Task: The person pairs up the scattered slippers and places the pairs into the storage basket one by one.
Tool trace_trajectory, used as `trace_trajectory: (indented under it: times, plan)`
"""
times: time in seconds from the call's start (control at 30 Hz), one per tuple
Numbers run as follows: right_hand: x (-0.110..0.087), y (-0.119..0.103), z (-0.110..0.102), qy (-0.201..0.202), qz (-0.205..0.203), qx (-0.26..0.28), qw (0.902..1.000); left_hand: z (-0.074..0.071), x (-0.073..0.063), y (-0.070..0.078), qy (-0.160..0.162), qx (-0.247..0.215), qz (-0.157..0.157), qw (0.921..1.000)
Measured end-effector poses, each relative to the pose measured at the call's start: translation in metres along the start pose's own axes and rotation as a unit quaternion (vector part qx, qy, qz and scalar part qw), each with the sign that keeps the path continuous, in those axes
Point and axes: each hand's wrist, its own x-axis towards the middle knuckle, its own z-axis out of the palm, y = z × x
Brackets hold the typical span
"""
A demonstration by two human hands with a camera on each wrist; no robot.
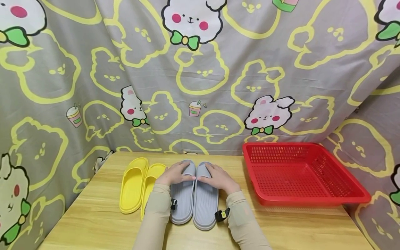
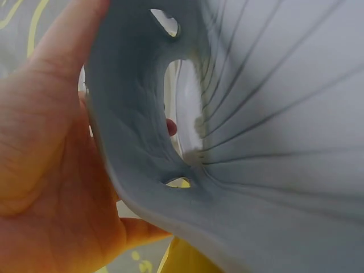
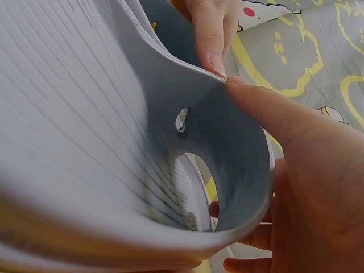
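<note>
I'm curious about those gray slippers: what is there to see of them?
The gray slippers look like smooth molded foam or rubber, each with a grooved footbed, an open heel, and a broad upper with slits and an open toe. They are close side by side, soles down, toes pointing forward, over the wooden table. The left hand grips the left upper, the right hand the right.

One wooden table (image 1: 103, 222) carries two yellow slippers (image 1: 132, 189) toward its far left corner, two grey slippers (image 1: 206, 205) near the middle of its far edge and one red basket (image 1: 312, 200) at its far right corner. One left hand (image 1: 176, 174) and one right hand (image 1: 219, 177) make two hands.
</note>
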Motion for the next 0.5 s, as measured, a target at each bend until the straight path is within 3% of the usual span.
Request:
trace_trajectory:
  times: [0.33, 0.5]
  plan:
    - [-0.0009, 0.0033, 0.0008, 0.004, 0.003, 0.047, 0.9989, -0.0041, -0.0001, 0.0004, 0.004, 0.002, 0.011, 0.9999]
    - [-0.0002, 0.0044, -0.0015, 0.013, 0.004, 0.04, 0.9991, -0.0062, -0.0008, 0.0033, 0.013, 0.006, 0.009, 0.9999]
